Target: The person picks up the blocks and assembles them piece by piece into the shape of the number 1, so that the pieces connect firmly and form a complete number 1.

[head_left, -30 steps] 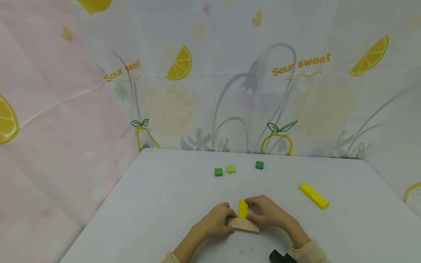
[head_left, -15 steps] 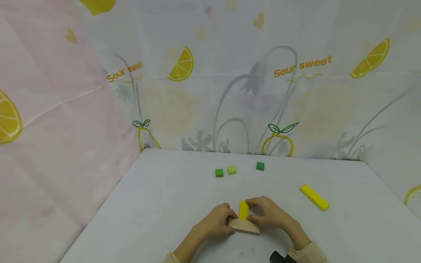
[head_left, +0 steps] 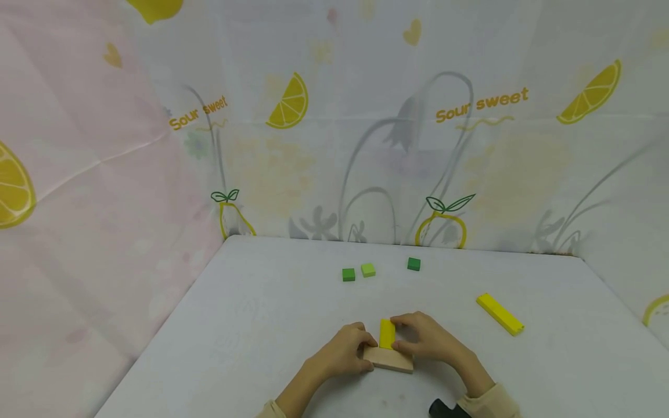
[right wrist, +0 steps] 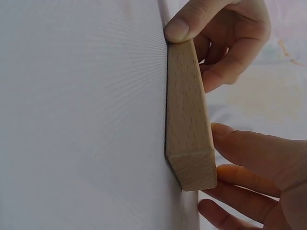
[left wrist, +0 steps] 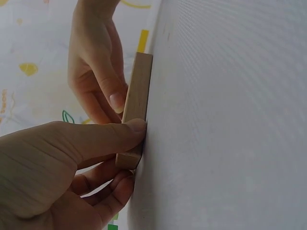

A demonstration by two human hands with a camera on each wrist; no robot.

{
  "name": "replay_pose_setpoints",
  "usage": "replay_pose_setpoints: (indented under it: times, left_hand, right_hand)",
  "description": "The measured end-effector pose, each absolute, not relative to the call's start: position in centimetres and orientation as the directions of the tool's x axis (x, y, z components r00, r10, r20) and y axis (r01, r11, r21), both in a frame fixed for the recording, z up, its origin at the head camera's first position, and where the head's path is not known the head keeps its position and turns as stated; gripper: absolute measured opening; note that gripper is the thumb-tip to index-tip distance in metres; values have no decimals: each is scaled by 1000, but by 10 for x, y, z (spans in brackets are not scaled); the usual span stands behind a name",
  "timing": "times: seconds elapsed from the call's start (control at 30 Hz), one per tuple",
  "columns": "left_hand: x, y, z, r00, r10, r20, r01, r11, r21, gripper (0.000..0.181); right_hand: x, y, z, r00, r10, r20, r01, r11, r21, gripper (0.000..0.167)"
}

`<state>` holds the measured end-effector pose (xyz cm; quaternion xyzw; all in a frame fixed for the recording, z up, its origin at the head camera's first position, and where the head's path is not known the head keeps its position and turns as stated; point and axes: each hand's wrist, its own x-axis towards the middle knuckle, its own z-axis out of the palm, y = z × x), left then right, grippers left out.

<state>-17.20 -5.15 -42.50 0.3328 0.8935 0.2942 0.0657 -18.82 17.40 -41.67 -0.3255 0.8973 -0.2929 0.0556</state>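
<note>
A plain wooden block (head_left: 389, 360) lies on the white table, with a yellow block (head_left: 387, 334) against its far side. My left hand (head_left: 346, 351) grips the wooden block's left end; in the left wrist view the thumb of the left hand (left wrist: 62, 163) presses its near face and the fingers curl behind. At the yellow block's right side, my right hand (head_left: 431, 339) pinches it with thumb and forefinger. In the right wrist view, the wooden block (right wrist: 187, 105) hides the yellow one, and the fingertips of the right hand (right wrist: 264, 177) go behind it.
Farther back lie a mid-green block (head_left: 348, 274), a light green block (head_left: 368, 270) and a dark green block (head_left: 414, 264). To the right is a longer yellow piece (head_left: 500, 314). A black object (head_left: 444, 409) sits by the right sleeve. A lemon-print cloth (head_left: 334, 145) hangs behind the table.
</note>
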Motion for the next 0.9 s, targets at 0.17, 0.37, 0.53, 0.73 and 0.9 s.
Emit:
replay_pose_setpoints:
  times: [0.17, 0.37, 0.53, 0.73, 0.9]
  left_hand:
    - [-171, -51, -426, -771, 633, 77, 554, 605, 573, 32]
    - [-172, -50, -426, -779, 624, 66, 537, 609, 584, 31]
    - [-172, -49, -425, -780, 623, 58, 533, 613, 583, 31]
    - [-172, -49, -425, -778, 626, 64, 538, 609, 583, 31]
    - [-171, -51, -425, -781, 621, 69, 538, 612, 580, 31]
  right_hand:
    - [-187, 174, -417, -786, -612, 87, -544, 618, -568, 49]
    - [-187, 177, -416, -806, -587, 74, -511, 626, -590, 48]
    - [-188, 184, -417, -822, -553, 140, -517, 619, -591, 41]
    - [-186, 195, -417, -861, -467, 200, -488, 651, -582, 32]
    - [-184, 207, -417, -888, -402, 221, -451, 673, -587, 30]
